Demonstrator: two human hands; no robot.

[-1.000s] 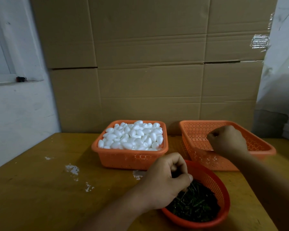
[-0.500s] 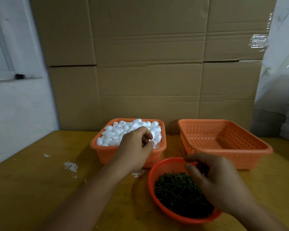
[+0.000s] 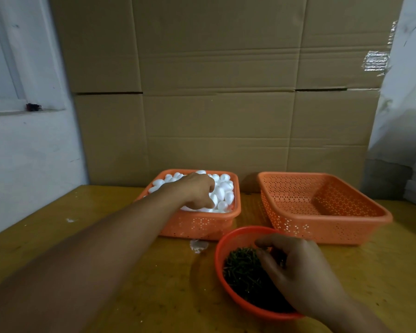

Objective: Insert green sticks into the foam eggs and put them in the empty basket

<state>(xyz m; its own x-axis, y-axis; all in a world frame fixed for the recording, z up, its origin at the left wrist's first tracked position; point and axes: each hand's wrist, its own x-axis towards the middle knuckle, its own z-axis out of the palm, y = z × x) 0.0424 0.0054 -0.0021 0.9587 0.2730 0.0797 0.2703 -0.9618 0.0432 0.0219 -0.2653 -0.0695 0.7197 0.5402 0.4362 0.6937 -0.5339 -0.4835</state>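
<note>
Orange perforated plastic sets the scene on a worn wooden table [image 3: 106, 236], where a person works with both bare hands before a wall of corrugated cardboard [image 3: 216, 92].

Toward the table's far edge, left of centre, a square basket [image 3: 197, 224] brims with foam eggs [image 3: 222, 188], small, white, smooth and matte. The left hand [image 3: 197, 191] reaches over its near rim and rests on the heap, fingers curled down among the eggs; whether it has pinched one cannot be told, since the fingertips are hidden.

Nearer the table's front edge, right of centre, a round red-orange bowl [image 3: 220, 258] holds the green sticks [image 3: 243, 272], a dark, bristly tangle of short thin pieces. The right hand [image 3: 303, 272] hovers over the bowl's right side, thumb and forefinger bent toward the pile as if picking a single stick, though no stick shows clearly between them.

At the far right edge stands the empty basket [image 3: 327, 227], tilted, its lattice floor bare. Supplies appear arranged so each hand can gather its part at once, with the finished pieces dropped to the right. By this view, no assembled egg has reached that basket.
</note>
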